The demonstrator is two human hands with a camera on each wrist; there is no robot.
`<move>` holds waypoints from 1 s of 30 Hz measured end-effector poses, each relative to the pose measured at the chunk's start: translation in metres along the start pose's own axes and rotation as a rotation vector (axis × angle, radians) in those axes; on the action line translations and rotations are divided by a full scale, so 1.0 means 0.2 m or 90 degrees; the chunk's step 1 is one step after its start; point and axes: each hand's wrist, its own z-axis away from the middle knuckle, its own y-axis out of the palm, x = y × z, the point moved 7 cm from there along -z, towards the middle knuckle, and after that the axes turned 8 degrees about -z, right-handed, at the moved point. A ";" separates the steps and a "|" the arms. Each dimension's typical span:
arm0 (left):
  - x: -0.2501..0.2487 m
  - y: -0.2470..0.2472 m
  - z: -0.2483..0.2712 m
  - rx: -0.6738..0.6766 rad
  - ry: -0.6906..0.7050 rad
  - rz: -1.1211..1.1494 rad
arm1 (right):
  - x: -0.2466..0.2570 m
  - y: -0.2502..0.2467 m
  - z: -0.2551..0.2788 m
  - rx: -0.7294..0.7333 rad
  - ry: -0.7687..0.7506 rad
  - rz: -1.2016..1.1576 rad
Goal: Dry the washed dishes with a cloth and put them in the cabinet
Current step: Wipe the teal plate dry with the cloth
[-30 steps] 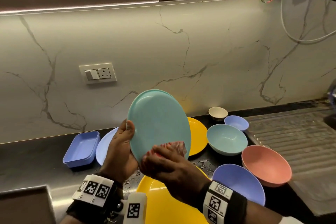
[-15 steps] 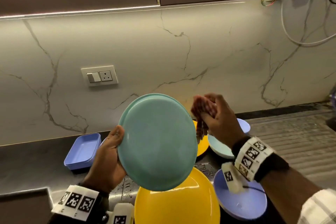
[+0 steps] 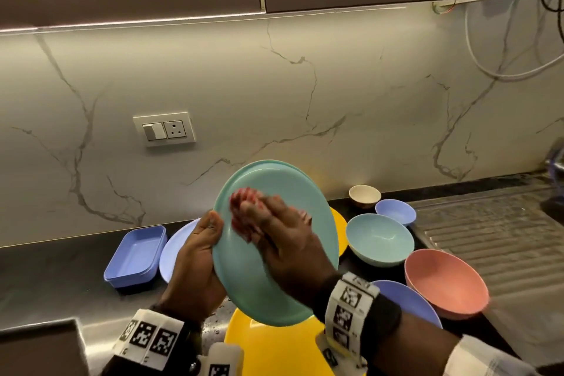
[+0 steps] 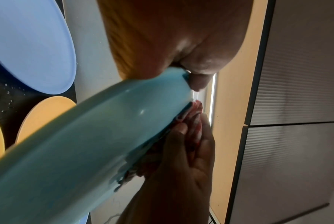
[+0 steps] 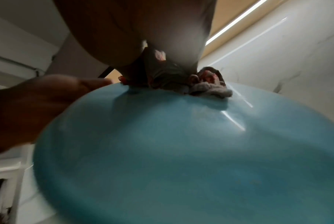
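Currently left hand [image 3: 195, 256] grips round teal plastic plate [image 3: 293, 192] at rim, thumb over edge. Right hand [image 3: 287, 241] fingers flat, pressing crumpled red-white cloth [image 3: 242, 207] on face. Plate likely light, rigid, slippery wet; rim hold safest.

Both hands are bare. The left hand [image 3: 195, 256] has a white band around its wrist, printed with a row of square black-and-white tag markers, over a black strap. Just below that band sits a white block [image 3: 221, 360] carrying another such marker. The right hand [image 3: 293, 241] wears a like white band [image 3: 349, 305] with three tag markers stacked along it, backed by a broad black strap [image 3: 386, 319]. A small white piece hangs under that band. Past the strap, toward the elbow, a pale checked sleeve [image 3: 488, 359] begins
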 end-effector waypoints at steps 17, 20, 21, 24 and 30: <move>-0.03 -0.10 0.08 -0.111 0.018 -0.085 | -0.28 -0.52 -0.30 -0.117 -0.021 -0.028; -0.05 -0.08 0.09 -0.100 0.022 -0.070 | -0.29 -0.48 -0.26 -0.097 -0.007 0.014; -0.04 -0.08 0.09 -0.099 0.022 -0.063 | -0.29 -0.45 -0.21 -0.096 0.008 0.010; -0.02 -0.11 0.11 -0.121 0.033 -0.043 | -0.33 -0.36 -0.03 -0.111 0.052 -0.037; -0.02 -0.16 0.09 -0.171 0.053 -0.065 | -0.18 -0.08 0.40 -0.077 0.119 -0.107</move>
